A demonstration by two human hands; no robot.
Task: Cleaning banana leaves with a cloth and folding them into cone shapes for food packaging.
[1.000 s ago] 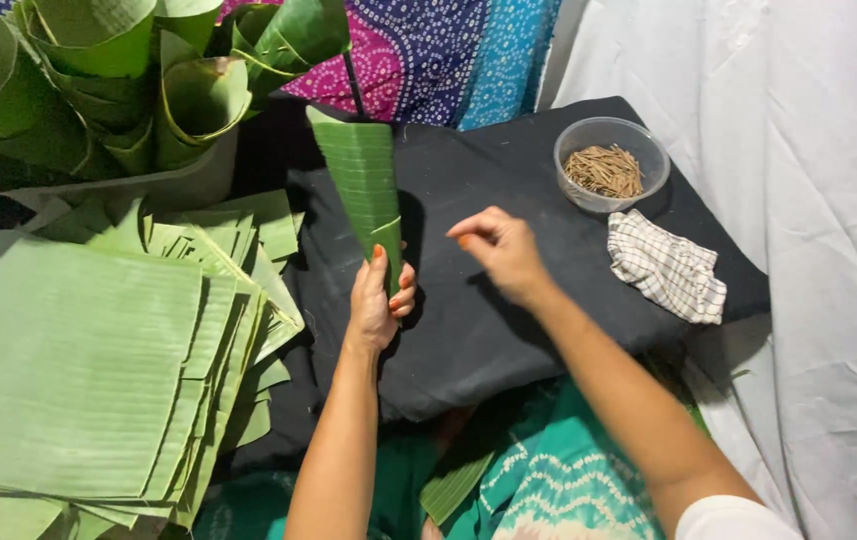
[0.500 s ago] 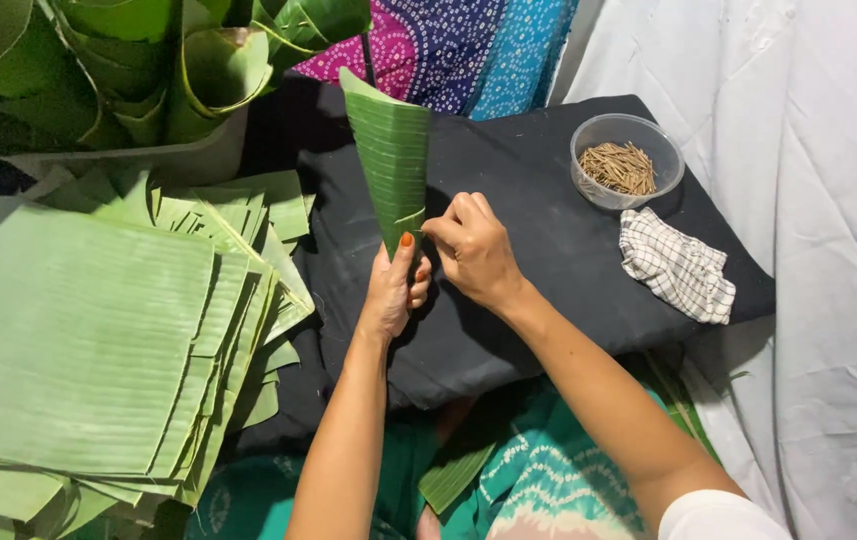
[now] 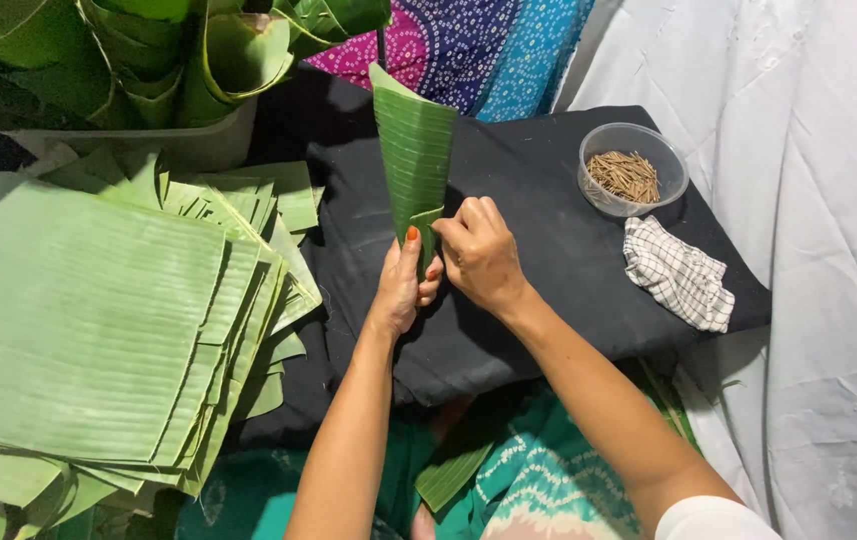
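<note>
A green banana-leaf cone [image 3: 414, 150] stands upright over the black cloth [image 3: 548, 270], its wide mouth pointing away from me. My left hand [image 3: 403, 285] grips the narrow lower end of the cone, thumb pressed against the leaf. My right hand [image 3: 480, 255] is closed on the same lower end from the right, fingertips pinching the overlapping leaf edge. A clear plastic bowl [image 3: 633, 170] of small brown sticks sits on the cloth at the far right.
A thick stack of flat cut banana leaves [image 3: 98, 320] lies at my left. Rolled leaf cones [image 3: 148, 50] fill a container at the top left. A checked rag [image 3: 676, 275] lies near the bowl. White fabric [image 3: 828, 250] covers the right side.
My right hand has come in from the right and closed on the cone's lower end beside my left hand. The cone has stayed upright.
</note>
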